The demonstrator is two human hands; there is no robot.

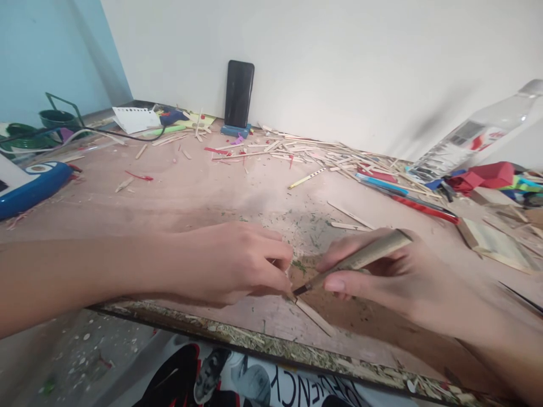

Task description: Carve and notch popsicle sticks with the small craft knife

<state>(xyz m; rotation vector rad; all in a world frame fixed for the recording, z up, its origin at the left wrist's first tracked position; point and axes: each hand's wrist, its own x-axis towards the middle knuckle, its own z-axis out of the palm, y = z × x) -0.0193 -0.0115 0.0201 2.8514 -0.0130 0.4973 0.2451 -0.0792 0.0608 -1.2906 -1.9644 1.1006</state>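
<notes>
White wall (339,68) meets pale blue wall (46,51) behind wooden tabletop (178,192)

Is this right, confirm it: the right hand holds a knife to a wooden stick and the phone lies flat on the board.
Not quite. In the head view the phone stands upright against the wall. The right hand does hold the knife to the wooden stick.

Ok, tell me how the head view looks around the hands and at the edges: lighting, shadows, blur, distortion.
Head view: soft, even light, with faint shadows on the board under both hands; the left hand and right hand, which grips a pen-like tool against a thin wooden stick, are fairly sharp; wide-angle stretch tilts the bottle and smears the forearms at the edges.
</notes>
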